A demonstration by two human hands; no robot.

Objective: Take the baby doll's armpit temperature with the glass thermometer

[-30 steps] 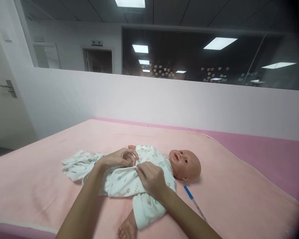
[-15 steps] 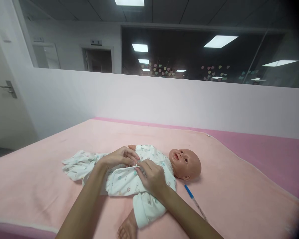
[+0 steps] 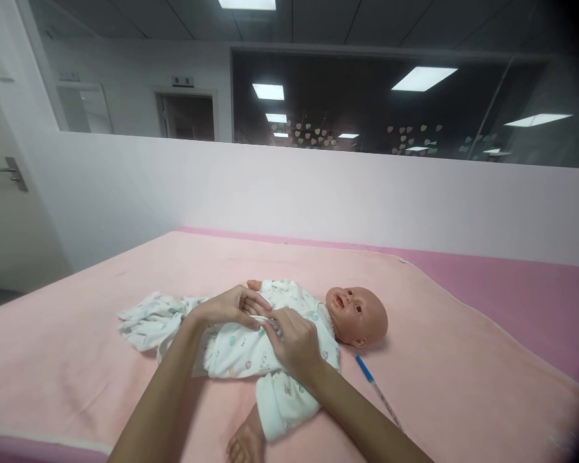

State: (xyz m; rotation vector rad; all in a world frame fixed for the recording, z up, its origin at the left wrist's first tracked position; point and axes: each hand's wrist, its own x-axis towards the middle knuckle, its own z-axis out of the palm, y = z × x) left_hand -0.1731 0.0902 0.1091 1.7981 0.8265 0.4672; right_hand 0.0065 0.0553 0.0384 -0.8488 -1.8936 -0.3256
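Note:
A baby doll [image 3: 359, 316] lies on its back, its head to the right, dressed in a white printed baby top [image 3: 238, 352]. Over the doll's belly, my left hand [image 3: 234, 307] pinches the edge of the top between thumb and fingers. Close beside it, my right hand [image 3: 293, 339] grips the same folded edge, its fingertips almost meeting the left ones. Whatever fastening lies under the fingertips is hidden. Loose white printed cloth [image 3: 149, 320] lies bunched around the doll's lower end, partly behind my left wrist.
A pen-like stick with a blue cap [image 3: 365, 369] lies right of the doll, partly behind my right forearm. Everything rests on a peach blanket [image 3: 463, 379] over a pink surface [image 3: 521, 302]. A white wall [image 3: 342, 199] with windows above it stands behind; a door [image 3: 14, 206] is at left.
My fingers have drawn the edge of the top together, and a small pale spot between the fingertips is now covered. The hands otherwise stay in place; the view shifts slightly.

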